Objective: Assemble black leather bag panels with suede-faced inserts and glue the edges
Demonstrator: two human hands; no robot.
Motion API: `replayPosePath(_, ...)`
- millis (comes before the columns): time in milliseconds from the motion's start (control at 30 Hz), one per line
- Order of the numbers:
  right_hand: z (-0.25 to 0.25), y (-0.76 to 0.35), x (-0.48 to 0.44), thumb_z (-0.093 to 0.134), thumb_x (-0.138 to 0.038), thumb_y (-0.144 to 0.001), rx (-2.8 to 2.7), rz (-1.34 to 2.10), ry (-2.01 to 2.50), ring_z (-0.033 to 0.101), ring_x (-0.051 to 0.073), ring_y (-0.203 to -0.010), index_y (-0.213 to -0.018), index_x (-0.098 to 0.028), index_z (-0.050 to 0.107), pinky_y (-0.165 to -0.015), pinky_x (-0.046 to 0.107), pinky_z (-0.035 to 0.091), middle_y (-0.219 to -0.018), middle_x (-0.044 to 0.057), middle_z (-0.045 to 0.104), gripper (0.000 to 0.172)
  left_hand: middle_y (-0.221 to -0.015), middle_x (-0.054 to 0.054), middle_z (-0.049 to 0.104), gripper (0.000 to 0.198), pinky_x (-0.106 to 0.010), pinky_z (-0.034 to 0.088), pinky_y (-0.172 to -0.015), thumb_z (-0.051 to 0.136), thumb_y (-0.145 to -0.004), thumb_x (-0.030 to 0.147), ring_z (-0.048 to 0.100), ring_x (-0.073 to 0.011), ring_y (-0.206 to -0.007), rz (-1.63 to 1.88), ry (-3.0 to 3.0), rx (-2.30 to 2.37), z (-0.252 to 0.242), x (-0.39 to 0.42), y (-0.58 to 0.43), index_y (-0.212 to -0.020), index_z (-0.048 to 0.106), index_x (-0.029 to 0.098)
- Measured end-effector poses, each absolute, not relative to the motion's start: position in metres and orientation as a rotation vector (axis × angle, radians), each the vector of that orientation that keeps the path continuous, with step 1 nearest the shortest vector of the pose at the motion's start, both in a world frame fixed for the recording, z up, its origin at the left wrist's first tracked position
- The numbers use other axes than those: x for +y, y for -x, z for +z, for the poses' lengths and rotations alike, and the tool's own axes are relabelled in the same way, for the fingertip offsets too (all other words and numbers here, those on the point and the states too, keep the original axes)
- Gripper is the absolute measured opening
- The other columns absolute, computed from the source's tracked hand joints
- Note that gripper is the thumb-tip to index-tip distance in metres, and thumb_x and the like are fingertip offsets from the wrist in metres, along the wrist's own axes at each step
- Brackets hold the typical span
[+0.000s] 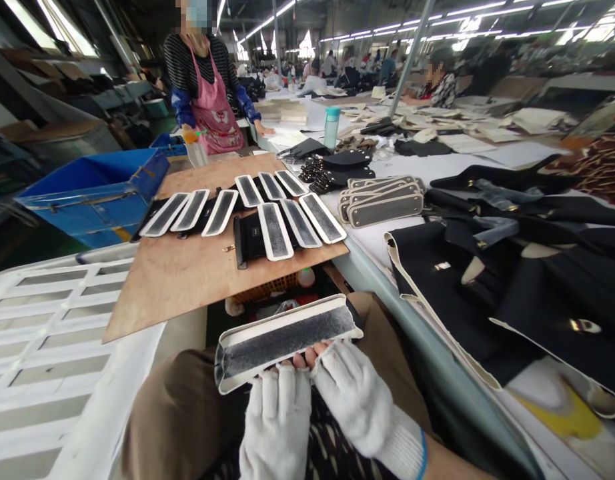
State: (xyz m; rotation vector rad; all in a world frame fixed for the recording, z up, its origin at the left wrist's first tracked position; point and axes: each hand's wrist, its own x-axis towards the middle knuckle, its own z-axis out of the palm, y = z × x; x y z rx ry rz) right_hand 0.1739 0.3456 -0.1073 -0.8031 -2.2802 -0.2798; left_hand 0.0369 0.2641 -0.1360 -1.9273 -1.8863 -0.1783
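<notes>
Toward six o'clock, the gloved left hand [278, 417] and right hand [356, 397] are gripping the near edge of a long, cream-bordered grey panel [287, 338]. It is looking light and semi-stiff, probably flexing under squeezing; its long borders are seemingly offering the surest hold.

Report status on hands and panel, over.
Left hand, right hand: gloved, both at near edge of white-bordered gray panel. Panel apart from wooden board. No object on top.

Factory workshop, rows of strip lights [477, 8], aproned worker [215, 100], piled fabric pieces [467, 143]
</notes>
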Motion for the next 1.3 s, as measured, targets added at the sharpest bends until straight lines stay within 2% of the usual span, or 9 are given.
replayPosePath(233, -0.113, -0.2, 0.35, 0.053, -0.009, -0.097, -2.351, -0.351, 0.753, 0.068, 0.018, -0.1, -0.108, -0.014, 0.071, -0.092, 0.035, 0.054, -0.105, 0.006, 0.076, 0.022, -0.122, -0.008, 0.056, 0.039, -0.042, 0.054, -0.089, 0.066, -0.082, 0.009, 0.055, -0.0256, -0.108, -0.3, 1.849, -1.748, -0.156, 0.259, -0.039, -0.118, 0.066, 0.023)
replayPosePath(367, -0.112, -0.211, 0.355, 0.046, -0.007, -0.098, -2.389, -0.372, 0.762, 0.067, 0.021, -0.101, -0.109, -0.012, 0.071, -0.091, 0.039, 0.054, -0.106, 0.009, 0.075, 0.028, -0.123, -0.009, 0.046, 0.051, -0.05, 0.055, -0.084, 0.071, -0.082, 0.019, 0.05, -0.0301, -0.108, -0.333, 1.801, -1.77, -0.16, 0.266, -0.045, -0.127, 0.055, 0.037)
replayPosePath(467, -0.111, -0.21, 0.356, 0.054, -0.007, -0.094, -2.385, -0.36, 0.81, 0.066, 0.024, -0.096, -0.105, -0.011, 0.072, -0.092, 0.041, 0.053, -0.102, 0.011, 0.074, 0.021, -0.126, -0.011, 0.043, 0.057, -0.056, 0.054, -0.083, 0.076, -0.079, 0.022, 0.048, -0.0343, -0.109, -0.301, 1.785, -1.798, -0.16, 0.271, -0.05, -0.128, 0.051, 0.036)
replayPosePath(700, -0.111, -0.2, 0.357, 0.056, -0.007, -0.093, -2.368, -0.361, 0.846, 0.059, 0.025, -0.082, -0.086, -0.013, 0.069, -0.083, 0.043, 0.051, -0.083, 0.01, 0.065, 0.016, -0.113, -0.007, 0.055, 0.044, -0.048, 0.049, -0.087, 0.067, -0.081, 0.016, 0.053, -0.0274, -0.101, -0.406, 1.718, -1.79, -0.15, 0.278, -0.054, -0.119, 0.058, 0.034)
replayPosePath(833, -0.104, -0.199, 0.352, 0.049, -0.001, -0.091, -2.461, -0.444, 0.84, 0.059, 0.028, -0.087, -0.094, -0.009, 0.07, -0.088, 0.048, 0.049, -0.087, 0.012, 0.064, 0.022, -0.104, -0.004, 0.064, 0.04, -0.04, 0.048, -0.09, 0.058, -0.08, 0.006, 0.057, -0.0232, -0.101, -0.591, 1.817, -1.803, -0.128, 0.265, -0.042, -0.113, 0.063, 0.027)
replayPosePath(1000, -0.096, -0.181, 0.336, 0.043, 0.002, -0.092, -2.521, -0.483, 0.804, 0.061, 0.03, -0.091, -0.107, -0.005, 0.069, -0.088, 0.049, 0.049, -0.098, 0.015, 0.068, 0.031, -0.112, -0.008, 0.068, 0.03, -0.042, 0.049, -0.096, 0.054, -0.086, 0.008, 0.06, -0.026, -0.107, -0.729, 1.732, -1.919, -0.108, 0.232, 0.0, -0.111, 0.062, 0.021)
replayPosePath(1067, -0.097, -0.164, 0.327, 0.045, 0.0, -0.094, -2.488, -0.407, 0.751, 0.062, 0.028, -0.092, -0.107, -0.007, 0.069, -0.09, 0.047, 0.048, -0.1, 0.013, 0.07, 0.029, -0.121, -0.012, 0.065, 0.034, -0.043, 0.049, -0.1, 0.056, -0.089, 0.014, 0.06, -0.0264, -0.115, -0.854, 1.665, -2.12, -0.109, 0.225, 0.017, -0.123, 0.056, 0.018)
replayPosePath(1167, -0.104, -0.137, 0.319, 0.054, -0.003, -0.093, -2.413, -0.338, 0.662, 0.063, 0.024, -0.087, -0.1, -0.011, 0.07, -0.09, 0.045, 0.047, -0.09, 0.007, 0.071, 0.019, -0.142, -0.014, 0.053, 0.057, -0.042, 0.047, -0.109, 0.056, -0.093, 0.032, 0.05, -0.0253, -0.135, -1.263, 1.61, -2.529, -0.113, 0.227, 0.033, -0.144, 0.035, 0.019)
replayPosePath(1300, -0.112, -0.119, 0.317, 0.055, -0.005, -0.094, -2.358, -0.311, 0.58, 0.063, 0.023, -0.09, -0.105, -0.011, 0.07, -0.094, 0.042, 0.046, -0.093, 0.006, 0.073, 0.019, -0.153, -0.012, 0.045, 0.068, -0.041, 0.036, -0.119, 0.051, -0.093, 0.047, 0.043, -0.0232, -0.142, -1.891, 1.503, -2.821, -0.116, 0.244, 0.033, -0.149, 0.024, 0.02)
